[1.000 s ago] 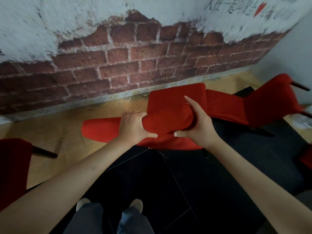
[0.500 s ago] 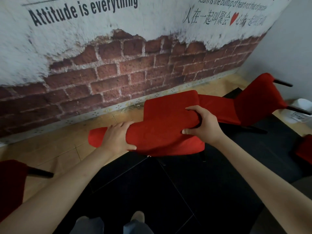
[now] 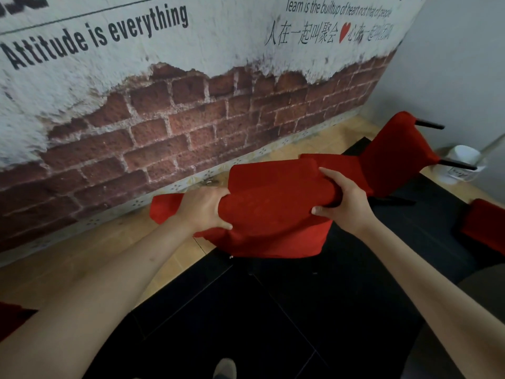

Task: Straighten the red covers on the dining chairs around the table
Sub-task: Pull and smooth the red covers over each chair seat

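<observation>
A chair in a red cover point(image 3: 273, 214) stands in front of me, its backrest top nearest. My left hand point(image 3: 203, 210) grips the left end of the backrest top, fingers curled over the fabric. My right hand point(image 3: 338, 201) grips the right end, thumb under and fingers over. The cover bunches into a rounded roll between my hands. A loose red flap point(image 3: 164, 212) sticks out to the left of my left hand.
A second red-covered chair point(image 3: 393, 160) stands to the right, near the corner. More red fabric point(image 3: 483, 228) shows at the right edge and the lower left. A white bucket point(image 3: 464, 162) sits by the corner. The brick-pattern wall point(image 3: 191, 127) is close behind. Black floor mat point(image 3: 273, 310) lies underfoot.
My head has lifted, so more of the wall lettering shows. My hands moved apart along the backrest top, and the right hand's fingers curled over the right end.
</observation>
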`<action>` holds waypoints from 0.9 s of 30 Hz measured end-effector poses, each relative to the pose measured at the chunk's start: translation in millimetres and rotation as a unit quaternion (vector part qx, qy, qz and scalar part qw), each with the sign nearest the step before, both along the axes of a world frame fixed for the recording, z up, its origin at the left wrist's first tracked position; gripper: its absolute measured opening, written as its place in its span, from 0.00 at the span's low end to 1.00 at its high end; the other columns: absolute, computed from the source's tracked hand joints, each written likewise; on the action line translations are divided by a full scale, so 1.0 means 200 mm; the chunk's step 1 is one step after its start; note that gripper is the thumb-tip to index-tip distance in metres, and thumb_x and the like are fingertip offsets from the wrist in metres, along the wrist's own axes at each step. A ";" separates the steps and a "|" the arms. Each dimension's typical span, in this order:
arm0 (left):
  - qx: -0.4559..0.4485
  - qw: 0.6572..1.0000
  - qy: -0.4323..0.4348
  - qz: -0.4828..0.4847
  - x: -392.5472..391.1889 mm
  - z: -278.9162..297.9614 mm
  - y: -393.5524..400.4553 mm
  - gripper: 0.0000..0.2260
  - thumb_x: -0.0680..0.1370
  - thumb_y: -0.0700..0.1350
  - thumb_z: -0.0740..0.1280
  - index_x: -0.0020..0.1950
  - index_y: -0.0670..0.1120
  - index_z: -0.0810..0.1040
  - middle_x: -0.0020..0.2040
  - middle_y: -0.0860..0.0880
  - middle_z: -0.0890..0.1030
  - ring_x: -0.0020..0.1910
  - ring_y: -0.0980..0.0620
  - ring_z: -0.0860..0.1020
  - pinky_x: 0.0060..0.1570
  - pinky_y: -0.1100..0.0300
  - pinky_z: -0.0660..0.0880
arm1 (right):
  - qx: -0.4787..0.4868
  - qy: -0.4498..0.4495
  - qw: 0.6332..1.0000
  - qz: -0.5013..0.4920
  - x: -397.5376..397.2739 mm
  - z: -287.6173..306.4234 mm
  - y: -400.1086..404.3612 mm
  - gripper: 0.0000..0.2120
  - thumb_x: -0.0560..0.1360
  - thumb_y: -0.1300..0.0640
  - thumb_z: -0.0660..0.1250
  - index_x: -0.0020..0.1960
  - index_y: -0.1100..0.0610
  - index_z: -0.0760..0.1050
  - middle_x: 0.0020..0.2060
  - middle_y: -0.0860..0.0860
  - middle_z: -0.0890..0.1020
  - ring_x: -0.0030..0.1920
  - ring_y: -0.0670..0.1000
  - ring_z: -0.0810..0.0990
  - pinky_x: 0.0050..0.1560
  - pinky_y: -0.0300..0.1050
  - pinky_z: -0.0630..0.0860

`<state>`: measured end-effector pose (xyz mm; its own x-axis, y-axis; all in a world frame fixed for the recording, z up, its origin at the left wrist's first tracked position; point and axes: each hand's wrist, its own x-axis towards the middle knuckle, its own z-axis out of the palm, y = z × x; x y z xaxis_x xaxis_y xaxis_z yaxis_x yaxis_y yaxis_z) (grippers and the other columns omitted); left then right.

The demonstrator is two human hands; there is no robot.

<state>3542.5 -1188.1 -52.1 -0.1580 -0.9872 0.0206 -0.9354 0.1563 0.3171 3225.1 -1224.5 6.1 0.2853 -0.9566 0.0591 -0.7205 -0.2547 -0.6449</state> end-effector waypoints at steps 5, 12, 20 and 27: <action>-0.001 1.000 0.017 -0.019 -0.01 0.06 -0.15 0.30 0.57 0.59 0.81 0.55 0.51 0.81 0.49 0.54 0.82 0.50 0.51 0.80 0.49 0.58 0.73 | 0.027 -0.022 0.999 -0.032 -0.06 -0.07 0.04 0.46 0.61 0.60 0.81 0.74 0.50 0.64 0.67 0.54 0.71 0.68 0.54 0.69 0.68 0.49 0.65; 0.033 0.998 -0.024 -0.045 -0.06 0.10 -0.30 0.27 0.55 0.50 0.83 0.52 0.49 0.82 0.48 0.49 0.84 0.51 0.47 0.80 0.52 0.56 0.72 | 0.079 -0.125 0.979 -0.140 0.02 -0.33 0.24 0.48 0.61 0.62 0.81 0.75 0.47 0.63 0.68 0.52 0.72 0.69 0.50 0.70 0.67 0.41 0.67; 0.033 0.998 -0.027 -0.042 -0.06 0.12 -0.31 0.27 0.55 0.49 0.84 0.51 0.46 0.82 0.49 0.47 0.83 0.50 0.45 0.80 0.56 0.53 0.71 | 0.119 -0.046 0.987 -0.102 0.02 -0.34 0.16 0.50 0.61 0.55 0.82 0.76 0.47 0.59 0.70 0.54 0.69 0.72 0.56 0.65 0.72 0.59 0.64; 0.032 0.997 -0.046 -0.044 -0.04 0.12 -0.28 0.25 0.54 0.50 0.84 0.49 0.49 0.81 0.47 0.50 0.83 0.49 0.48 0.80 0.52 0.58 0.68 | 0.118 -0.056 0.982 -0.133 0.06 -0.33 0.19 0.48 0.54 0.46 0.84 0.71 0.46 0.68 0.64 0.48 0.74 0.68 0.53 0.70 0.68 0.55 0.69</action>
<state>3533.8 -1243.4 -27.5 -0.2415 -0.9685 -0.0602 -0.9448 0.2205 0.2422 3236.2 -1186.3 -60.8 0.0271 -0.9872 -0.1571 -0.6624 0.1000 -0.7425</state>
